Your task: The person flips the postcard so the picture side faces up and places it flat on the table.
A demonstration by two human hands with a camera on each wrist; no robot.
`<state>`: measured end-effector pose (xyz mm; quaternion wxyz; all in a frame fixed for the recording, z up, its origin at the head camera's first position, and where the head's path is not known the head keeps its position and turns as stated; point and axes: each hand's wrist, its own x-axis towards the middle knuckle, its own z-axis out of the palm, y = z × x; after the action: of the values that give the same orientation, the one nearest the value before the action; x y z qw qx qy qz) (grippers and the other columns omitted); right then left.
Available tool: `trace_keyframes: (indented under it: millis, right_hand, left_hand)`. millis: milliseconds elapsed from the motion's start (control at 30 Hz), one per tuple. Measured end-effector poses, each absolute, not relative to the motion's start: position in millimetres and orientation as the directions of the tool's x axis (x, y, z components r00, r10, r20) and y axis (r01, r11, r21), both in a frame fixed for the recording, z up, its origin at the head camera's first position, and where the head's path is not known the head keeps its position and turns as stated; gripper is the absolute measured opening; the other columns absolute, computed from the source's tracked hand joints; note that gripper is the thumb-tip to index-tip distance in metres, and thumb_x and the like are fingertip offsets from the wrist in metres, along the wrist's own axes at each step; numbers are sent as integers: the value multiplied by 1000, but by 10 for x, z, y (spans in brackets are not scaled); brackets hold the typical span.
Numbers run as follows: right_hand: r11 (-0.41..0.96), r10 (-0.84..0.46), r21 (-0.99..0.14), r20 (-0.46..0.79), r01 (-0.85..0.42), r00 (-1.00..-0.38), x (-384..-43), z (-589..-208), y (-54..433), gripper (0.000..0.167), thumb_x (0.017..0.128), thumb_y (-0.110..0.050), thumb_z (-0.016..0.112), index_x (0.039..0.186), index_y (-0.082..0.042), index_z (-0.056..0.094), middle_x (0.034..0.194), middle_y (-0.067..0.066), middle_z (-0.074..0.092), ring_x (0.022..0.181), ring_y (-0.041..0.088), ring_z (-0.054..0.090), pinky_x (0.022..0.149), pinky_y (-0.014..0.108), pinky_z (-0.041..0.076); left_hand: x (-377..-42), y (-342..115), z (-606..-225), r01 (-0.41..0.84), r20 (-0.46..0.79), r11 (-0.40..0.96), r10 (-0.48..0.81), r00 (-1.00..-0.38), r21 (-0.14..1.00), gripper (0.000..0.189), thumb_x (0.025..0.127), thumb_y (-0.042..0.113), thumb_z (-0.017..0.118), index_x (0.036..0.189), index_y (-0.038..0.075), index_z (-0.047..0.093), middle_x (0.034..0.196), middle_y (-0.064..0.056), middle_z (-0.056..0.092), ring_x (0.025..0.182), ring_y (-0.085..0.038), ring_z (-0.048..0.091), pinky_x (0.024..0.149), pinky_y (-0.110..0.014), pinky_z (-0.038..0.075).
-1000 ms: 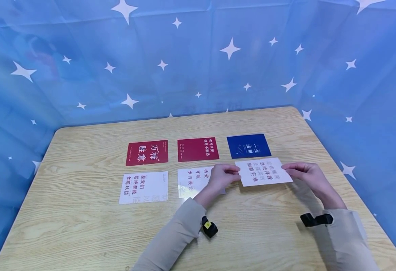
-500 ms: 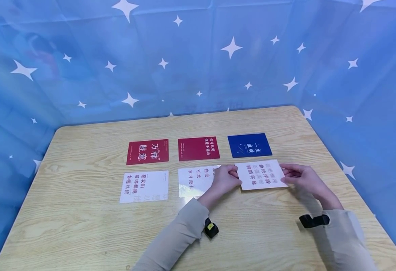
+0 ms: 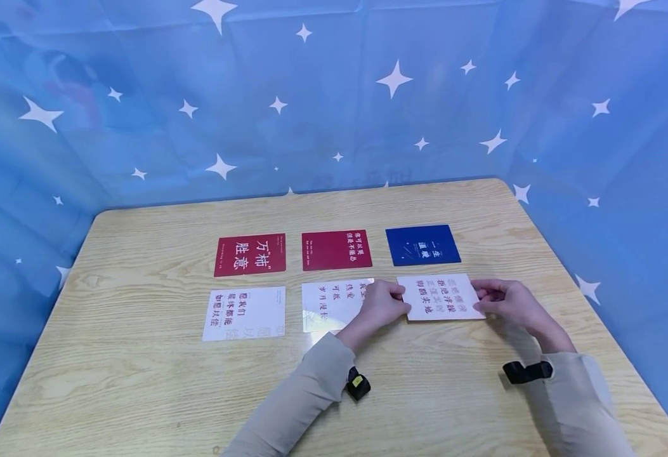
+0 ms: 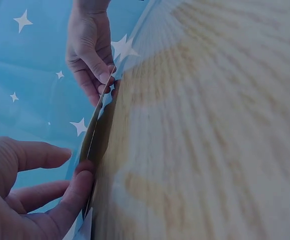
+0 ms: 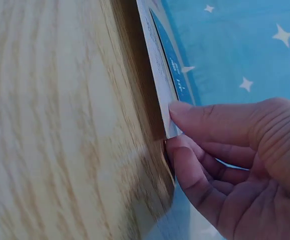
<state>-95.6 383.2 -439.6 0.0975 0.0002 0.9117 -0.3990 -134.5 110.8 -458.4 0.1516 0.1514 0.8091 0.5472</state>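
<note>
A white card [image 3: 439,297] printed with dark and pale characters is held level, close over the table, in front of the blue card [image 3: 423,245]. My left hand [image 3: 382,303] pinches its left edge between thumb and fingers. At the opposite short edge, my right hand [image 3: 507,301] pinches it, thumb on top and curled fingers beneath. The right wrist view shows a narrow shadowed gap under the card's edge [image 5: 157,80]. Partly behind my left hand lies another white card [image 3: 330,306], its right end covered.
Two red cards [image 3: 250,255] lie in the back row, left of the blue one. A further white card [image 3: 245,313] is at front left. The wooden table [image 3: 139,381] ends at a blue star-patterned cloth [image 3: 311,95] behind and beside it.
Both hands have lowered the white card and drawn it slightly nearer, opening a gap between it and the blue card. The right hand has shifted a little left. The other cards have stayed in place.
</note>
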Motion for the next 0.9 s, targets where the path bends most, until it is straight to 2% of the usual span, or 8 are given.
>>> trace_keyframes:
  millis: [67, 400, 600, 900]
  right_hand:
    - [679, -72, -729, -183, 86, -980, -954, -4393, 3829, 49, 80, 1, 70, 122, 18, 50, 96, 20, 63, 74, 4, 54, 60, 19, 48]
    - [638, -55, -761, -199, 119, -978, -943, -4389, 3831, 50, 81, 4, 67, 123, 20, 46, 97, 21, 61, 74, 4, 55, 61, 19, 49]
    - [630, -49, -767, -195, 121, -979, -942, -4397, 3830, 49, 82, 4, 67, 124, 18, 46, 97, 21, 59, 75, 4, 54, 61, 20, 49]
    - [678, -21, -724, -197, 131, -980, -935, -4400, 3784, 43, 81, 4, 66, 120, 15, 51, 96, 19, 59, 75, 8, 52, 61, 18, 47]
  left_hand:
    - [-1342, 1113, -4579, 88, -78, 363, 418, -905, 928, 43, 72, -5, 66, 52, 10, 32, 49, 4, 27, 49, -7, 26, 49, -18, 20]
    - [-1343, 1117, -4564, 175, -14, 393, 434, -901, 903, 47, 79, -2, 64, 49, 11, 29, 46, 5, 23, 47, -7, 22, 50, -17, 20]
    - [-1366, 1121, -4552, 219, 1, 435, 447, -895, 874, 45, 79, 0, 63, 46, 13, 35, 47, 5, 26, 49, -5, 26, 50, -16, 22]
    - [-1372, 1113, -4519, 156, -71, 457, 442, -894, 876, 46, 77, 1, 64, 45, 14, 34, 44, 5, 26, 46, -6, 27, 47, -17, 20]
